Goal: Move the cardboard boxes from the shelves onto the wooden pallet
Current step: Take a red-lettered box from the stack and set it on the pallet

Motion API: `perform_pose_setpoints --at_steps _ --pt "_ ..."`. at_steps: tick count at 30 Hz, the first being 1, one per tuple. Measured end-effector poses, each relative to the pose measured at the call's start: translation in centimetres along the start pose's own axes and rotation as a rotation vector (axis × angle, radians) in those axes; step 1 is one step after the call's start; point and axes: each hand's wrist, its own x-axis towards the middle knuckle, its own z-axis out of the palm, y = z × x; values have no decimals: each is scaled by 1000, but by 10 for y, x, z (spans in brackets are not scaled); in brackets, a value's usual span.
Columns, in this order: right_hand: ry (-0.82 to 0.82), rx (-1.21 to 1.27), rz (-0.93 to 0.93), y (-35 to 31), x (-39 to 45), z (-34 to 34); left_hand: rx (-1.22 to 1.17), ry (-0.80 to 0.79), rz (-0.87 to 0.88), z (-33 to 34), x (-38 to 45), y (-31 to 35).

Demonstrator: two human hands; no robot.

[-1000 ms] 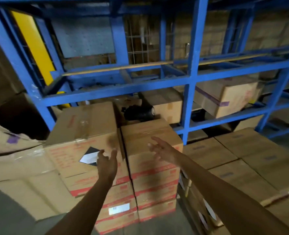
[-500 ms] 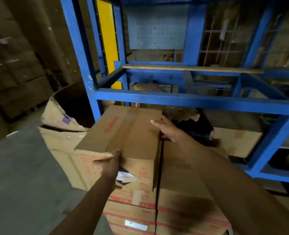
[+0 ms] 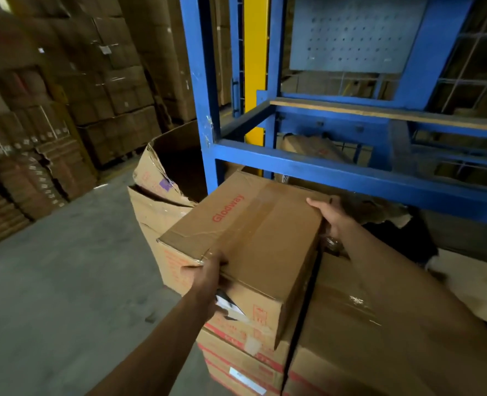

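Observation:
A brown cardboard box (image 3: 248, 235) with red lettering on its taped top sits tilted at the top of a stack of similar boxes (image 3: 245, 358) with red stripes. My left hand (image 3: 205, 277) grips its near left corner, fingers curled over the top edge. My right hand (image 3: 329, 215) holds its far right corner. The box's near end is raised off the stack. To its right stands a second stack of boxes (image 3: 350, 324), partly under my right forearm. No wooden pallet is in view.
A blue steel shelf frame (image 3: 208, 115) rises right behind the box, its low beam (image 3: 350, 178) just above the far edge. A torn, crumpled carton (image 3: 156, 184) leans at the left. Grey concrete floor (image 3: 59, 281) spreads left, with tall carton stacks (image 3: 99, 90) beyond.
Both hands went from reaching in the air to gripping the top left box at opposite corners. The box has tipped and turned towards the left. My view swung left.

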Motion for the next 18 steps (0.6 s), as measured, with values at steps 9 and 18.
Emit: perform_pose_setpoints --at_steps 9,18 --pt "113 143 -144 65 -118 -22 -105 124 207 -45 -9 3" --pt "530 316 -255 154 -339 -48 37 -180 280 -85 -86 -44"
